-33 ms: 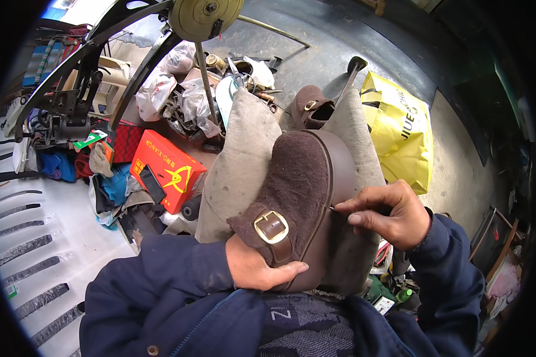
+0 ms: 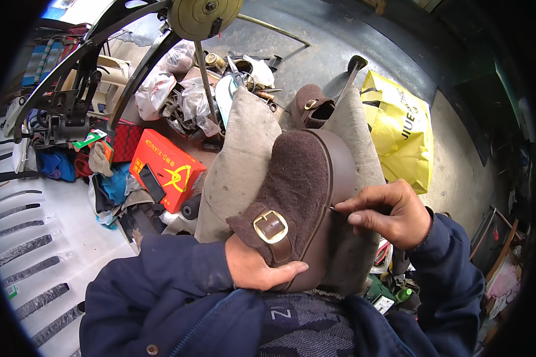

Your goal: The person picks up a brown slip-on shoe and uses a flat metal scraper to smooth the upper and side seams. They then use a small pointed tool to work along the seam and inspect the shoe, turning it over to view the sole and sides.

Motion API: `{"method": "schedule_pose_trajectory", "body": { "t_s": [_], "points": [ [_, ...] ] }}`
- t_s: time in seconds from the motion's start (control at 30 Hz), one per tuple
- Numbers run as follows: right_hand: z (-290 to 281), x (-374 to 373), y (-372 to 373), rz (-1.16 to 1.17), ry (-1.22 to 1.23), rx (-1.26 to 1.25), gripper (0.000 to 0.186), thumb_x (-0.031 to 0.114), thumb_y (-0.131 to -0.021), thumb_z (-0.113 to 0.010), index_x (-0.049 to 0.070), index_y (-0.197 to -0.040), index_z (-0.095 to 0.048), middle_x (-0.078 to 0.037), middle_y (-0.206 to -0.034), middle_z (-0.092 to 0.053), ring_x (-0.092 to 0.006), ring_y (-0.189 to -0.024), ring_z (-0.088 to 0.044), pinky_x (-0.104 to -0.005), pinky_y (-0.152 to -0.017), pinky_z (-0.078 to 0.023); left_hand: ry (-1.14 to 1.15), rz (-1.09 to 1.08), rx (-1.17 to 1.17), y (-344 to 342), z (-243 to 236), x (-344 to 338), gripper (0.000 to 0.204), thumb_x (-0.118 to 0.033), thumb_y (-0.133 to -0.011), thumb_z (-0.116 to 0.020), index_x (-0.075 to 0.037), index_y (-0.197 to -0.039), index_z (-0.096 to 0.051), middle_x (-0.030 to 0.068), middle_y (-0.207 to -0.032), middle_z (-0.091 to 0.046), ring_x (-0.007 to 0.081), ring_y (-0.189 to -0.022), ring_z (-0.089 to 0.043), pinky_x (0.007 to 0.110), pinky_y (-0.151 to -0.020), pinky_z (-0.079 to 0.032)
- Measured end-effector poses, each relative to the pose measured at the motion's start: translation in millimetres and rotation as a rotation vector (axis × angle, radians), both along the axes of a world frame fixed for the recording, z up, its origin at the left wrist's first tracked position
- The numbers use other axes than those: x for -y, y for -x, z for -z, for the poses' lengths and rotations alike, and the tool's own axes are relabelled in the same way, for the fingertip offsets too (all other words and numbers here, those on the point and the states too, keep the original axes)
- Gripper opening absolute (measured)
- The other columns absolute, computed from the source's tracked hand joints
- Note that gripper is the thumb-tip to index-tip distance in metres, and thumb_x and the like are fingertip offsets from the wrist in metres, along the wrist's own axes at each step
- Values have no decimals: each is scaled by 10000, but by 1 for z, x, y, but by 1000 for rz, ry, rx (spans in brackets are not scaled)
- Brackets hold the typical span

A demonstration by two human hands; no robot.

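Observation:
A brown fuzzy shoe (image 2: 299, 178) with a thick smooth sole and a gold-coloured buckle (image 2: 271, 226) rests across my lap, its toe pointing away from me. My left hand (image 2: 257, 266) grips it at the heel end, thumb along the strap side and the other fingers hidden beneath. At the right edge of the sole, my right hand (image 2: 392, 215) is closed in a pinch. A tiny dark tip shows between its fingertips and the seam where upper meets sole; what it belongs to is too small to tell. A matching shoe (image 2: 313, 106) lies beyond my knees.
A black machine with a round brass-coloured wheel (image 2: 190, 21) stands at upper left. Below it are a red box (image 2: 174, 189) with a phone (image 2: 152, 183) on it, and plastic bags of parts (image 2: 192, 95). A yellow bag (image 2: 406, 134) stands right. Dark strips (image 2: 30, 276) line a white surface.

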State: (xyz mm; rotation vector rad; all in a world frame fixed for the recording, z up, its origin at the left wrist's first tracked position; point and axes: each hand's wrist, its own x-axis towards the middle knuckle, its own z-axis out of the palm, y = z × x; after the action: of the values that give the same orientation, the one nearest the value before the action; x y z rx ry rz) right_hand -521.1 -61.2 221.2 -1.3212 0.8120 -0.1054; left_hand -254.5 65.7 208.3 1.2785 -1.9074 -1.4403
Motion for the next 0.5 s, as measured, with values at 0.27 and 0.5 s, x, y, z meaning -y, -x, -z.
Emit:
{"method": "schedule_pose_trajectory", "body": {
  "t_s": [0.27,0.5],
  "points": [
    [11,-3,10,-45,208,115,230,-4,-911,-697,43,-1129,-751,-90,-807,-734,-138,-697,-688,-273,-693,-535,-153,-254,-248,14,2,-4,503,-181,-834,-782,61,-1235,-597,189,-1174,-651,332,-1099,-627,417,-968,-491],
    [14,-2,9,-56,400,195,229,-48,-881,-704,11,-1097,-756,-119,-805,-745,-170,-728,-733,-272,-687,-551,-92,-81,-66,15,-5,-1,646,-127,-836,-765,55,-1383,-473,194,-1351,-562,309,-1266,-539,407,-1086,-419]
  ]
}}
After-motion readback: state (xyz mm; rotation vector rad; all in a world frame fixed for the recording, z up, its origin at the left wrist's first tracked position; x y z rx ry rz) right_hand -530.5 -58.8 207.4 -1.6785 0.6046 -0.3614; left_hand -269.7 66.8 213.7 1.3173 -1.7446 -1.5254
